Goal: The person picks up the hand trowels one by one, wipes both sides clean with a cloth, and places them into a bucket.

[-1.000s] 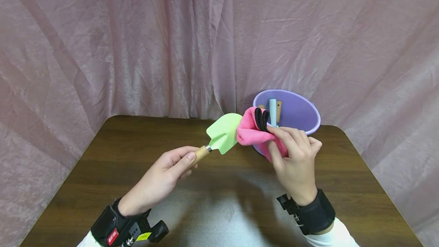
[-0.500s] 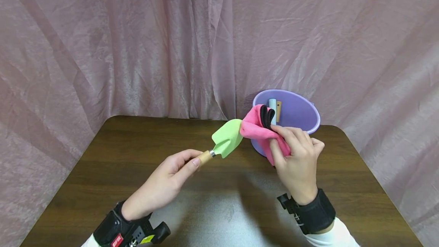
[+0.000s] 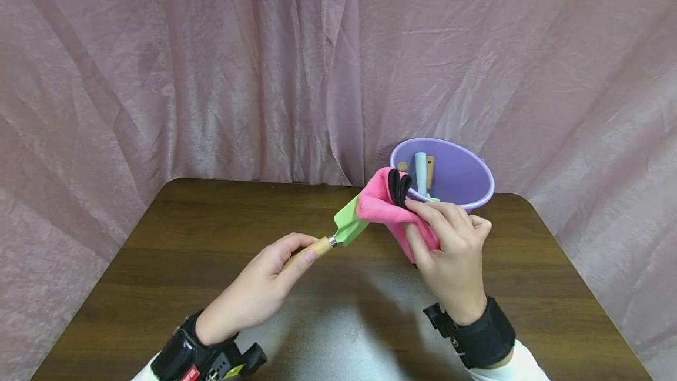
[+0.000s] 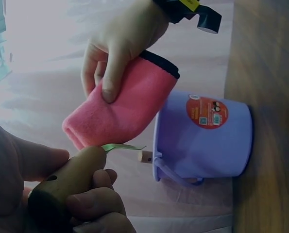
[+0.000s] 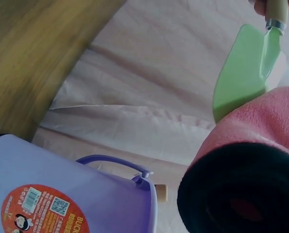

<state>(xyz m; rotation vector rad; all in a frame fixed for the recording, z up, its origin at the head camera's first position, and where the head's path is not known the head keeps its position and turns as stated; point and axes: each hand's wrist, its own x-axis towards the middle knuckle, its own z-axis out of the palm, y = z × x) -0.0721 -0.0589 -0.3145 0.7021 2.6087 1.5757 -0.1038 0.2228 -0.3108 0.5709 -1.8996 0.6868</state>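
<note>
My left hand [image 3: 261,281] grips the wooden handle of a small garden trowel [image 3: 347,227] with a light green blade, held above the table and pointing up to the right. In my right hand [image 3: 457,254] is a folded pink cloth [image 3: 382,201] with black edging, pinched between thumb and fingers. The cloth overlaps the outer part of the blade, hiding its tip in the head view. From the right wrist view, the cloth [image 5: 261,116] lies against the green blade [image 5: 241,73] near its tip.
Behind the right hand stands a purple bucket [image 3: 460,176] with a round orange label [image 4: 207,112]. Inside lean a light blue handle [image 3: 421,170] and wooden handles [image 3: 430,170]. The brown table [image 3: 211,216] ends at a pink curtain [image 3: 238,75].
The cloth shifted a little right, then back left and down over the trowel blade, covering more of it. My left hand and the trowel have moved slightly right and down.
</note>
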